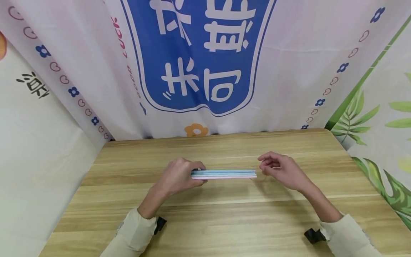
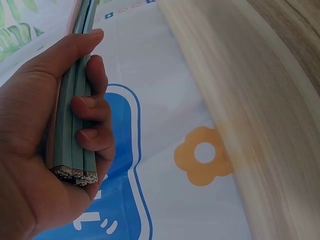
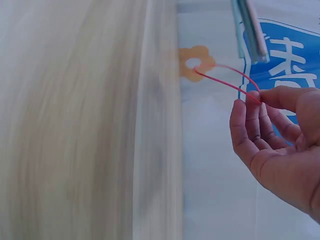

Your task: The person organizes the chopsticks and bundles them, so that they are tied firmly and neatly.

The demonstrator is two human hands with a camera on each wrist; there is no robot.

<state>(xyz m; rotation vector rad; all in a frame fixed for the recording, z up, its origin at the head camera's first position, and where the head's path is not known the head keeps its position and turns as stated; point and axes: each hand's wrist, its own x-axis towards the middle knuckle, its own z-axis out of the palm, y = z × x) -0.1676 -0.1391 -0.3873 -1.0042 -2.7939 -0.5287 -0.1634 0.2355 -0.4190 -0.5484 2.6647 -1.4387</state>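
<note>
Head view puts your bundle of pencil-like sticks (image 1: 228,174) roughly level across the middle of the wood-grain table (image 1: 205,221), pale blue on the far side and pinkish-white nearest you. Your left hand (image 1: 182,174) has it by one end only, so most of the length pokes out past your fingertips toward the right.

Left wrist view makes that grip pretty clear: your fingers curl round one side, your thumb lies along the other, and there's no real gap, so you've got a snug hold. The rough, speckled stick ends sit down by the heel of your palm.

Your right hand (image 1: 284,171) is just beside the free end, not touching the sticks. From the right wrist view, you've got a thin red band (image 3: 227,85) pinched at your thumb and fingertip, other fingers loosely bent. Its loop trails away from the pinch near the bundle's tip, and in that view it shows clear of the sticks. Can't tell how taut it is, honestly.
</note>
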